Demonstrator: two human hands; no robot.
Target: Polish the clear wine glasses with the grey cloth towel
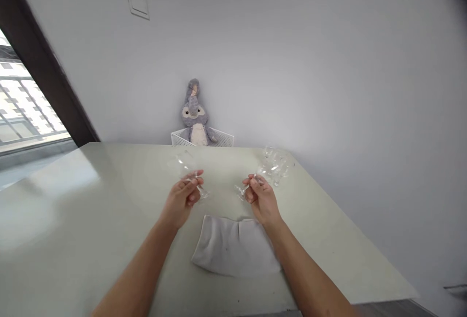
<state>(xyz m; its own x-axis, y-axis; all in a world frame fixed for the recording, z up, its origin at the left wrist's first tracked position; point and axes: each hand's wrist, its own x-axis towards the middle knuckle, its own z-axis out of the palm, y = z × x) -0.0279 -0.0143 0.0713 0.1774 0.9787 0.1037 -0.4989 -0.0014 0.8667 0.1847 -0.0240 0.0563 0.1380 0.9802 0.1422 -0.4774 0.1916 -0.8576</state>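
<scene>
My left hand [185, 194] is closed round the stem of a clear stemmed glass [185, 161]. That glass is tilted, its bowl up and to the left, its foot down and to the right. In my right hand [260, 196] is a second clear stemmed glass [240, 192], gripped by its stem with the foot pointing left; its bowl partly merges with the glassware behind. Both hands are over the table, apart from each other. A folded grey cloth [237, 249] lies on the table just below them, partly covered by my right forearm.
Several more clear glasses [277, 161] are grouped at the table's far right; their outlines overlap. A grey plush toy [195, 117] sits in a white perforated basket [224, 138] behind the far edge of the pale table [120, 195]. A wall stands behind and to the right.
</scene>
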